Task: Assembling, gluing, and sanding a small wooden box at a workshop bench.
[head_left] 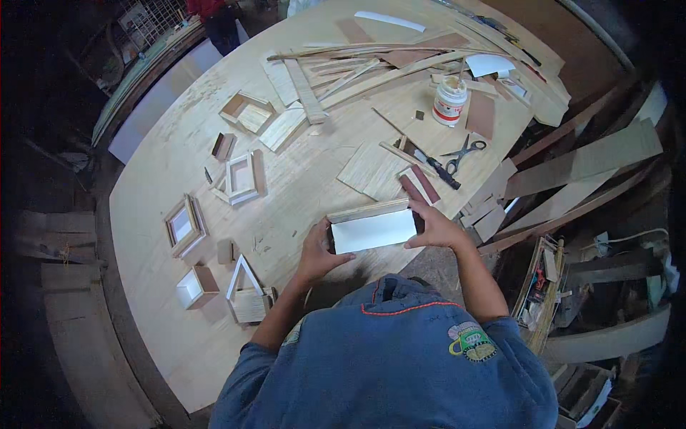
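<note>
"How are the two hands sitting?"

"They are facing each other across a long wooden box [373, 230] with a white inside. The left hand [319, 252] is gripping one end, its thumb pointing inward along the near edge. The right hand [434, 227] is gripping the other end, its thumb lying at the near corner and its other fingers reaching toward the far one."

"So neither one is letting go?"

"No, both sets of fingers are closing on the box, though some of the left ones are hiding behind its end."

"And the arms?"

"The left forearm [280, 312] is slanting up and inward from the blue shirt [379, 357]. The right forearm [477, 279] is leaning inward too, so the hands are meeting in front of the chest."

"Where is the box, exactly?"

"It is lying between the hands, at the near side of the tabletop [286, 193]. Whether it is touching the wood, one cannot tell."

"What is nearest?"

"Reddish strips [419, 184] are lying just beyond the right hand, with a knife [439, 169] and scissors [464, 148] farther off. A house-shaped frame [247, 289] is standing to the left of the left forearm."
</note>
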`<state>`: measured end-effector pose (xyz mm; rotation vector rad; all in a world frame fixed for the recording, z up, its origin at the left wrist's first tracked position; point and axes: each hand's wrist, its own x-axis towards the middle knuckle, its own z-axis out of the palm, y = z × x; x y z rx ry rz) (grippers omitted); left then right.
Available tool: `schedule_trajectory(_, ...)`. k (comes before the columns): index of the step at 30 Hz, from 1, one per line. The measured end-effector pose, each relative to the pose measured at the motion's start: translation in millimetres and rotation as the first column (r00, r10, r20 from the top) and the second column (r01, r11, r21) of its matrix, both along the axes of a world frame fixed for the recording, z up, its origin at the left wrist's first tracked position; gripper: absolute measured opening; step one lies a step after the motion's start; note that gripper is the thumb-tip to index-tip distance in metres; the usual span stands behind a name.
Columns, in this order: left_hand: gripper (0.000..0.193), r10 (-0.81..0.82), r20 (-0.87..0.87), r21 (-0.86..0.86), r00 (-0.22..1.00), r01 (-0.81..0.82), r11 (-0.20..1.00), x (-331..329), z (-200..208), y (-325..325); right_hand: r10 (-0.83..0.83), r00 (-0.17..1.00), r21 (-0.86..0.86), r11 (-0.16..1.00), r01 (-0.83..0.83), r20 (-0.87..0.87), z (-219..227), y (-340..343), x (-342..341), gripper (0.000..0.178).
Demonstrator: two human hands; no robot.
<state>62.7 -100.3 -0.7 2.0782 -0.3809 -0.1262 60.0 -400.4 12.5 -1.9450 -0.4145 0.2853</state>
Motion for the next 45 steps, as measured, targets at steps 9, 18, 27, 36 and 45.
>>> schedule_trajectory(9, 0.087, -0.058, 0.007, -0.051, 0.998, 0.059, 0.997, 5.9, -22.4, 13.3, -0.006, 0.994, -0.011, 1.000, 0.005, -0.112, 12.3, 2.0, -0.1, 0.079)
schedule_trajectory(18, 0.081, -0.031, 0.048, 0.006, 0.998, 0.031, 0.999, 1.9, -8.0, 10.5, -0.004, 0.998, -0.081, 0.997, 0.000, -0.058, -9.8, -3.4, 3.8, 0.096)
schedule_trajectory(27, 0.078, -0.026, 0.131, 0.077, 0.991, 0.016, 0.997, 4.4, -21.9, 16.9, 0.003, 0.999, -0.099, 0.995, -0.006, -0.032, -7.5, -1.2, 2.4, 0.099)
schedule_trajectory(36, 0.082, -0.074, 0.098, 0.086, 0.992, 0.066, 0.994, 8.1, -15.0, 13.2, 0.021, 1.000, -0.032, 0.999, -0.021, -0.016, -1.0, -0.4, 1.9, 0.091)
schedule_trajectory(45, 0.073, -0.013, -0.058, -0.216, 0.998, 0.000, 0.976, 2.9, -18.4, 7.5, -0.157, 0.983, 0.400, 0.898, 0.184, -0.099, -5.9, 18.9, 7.2, 0.038)
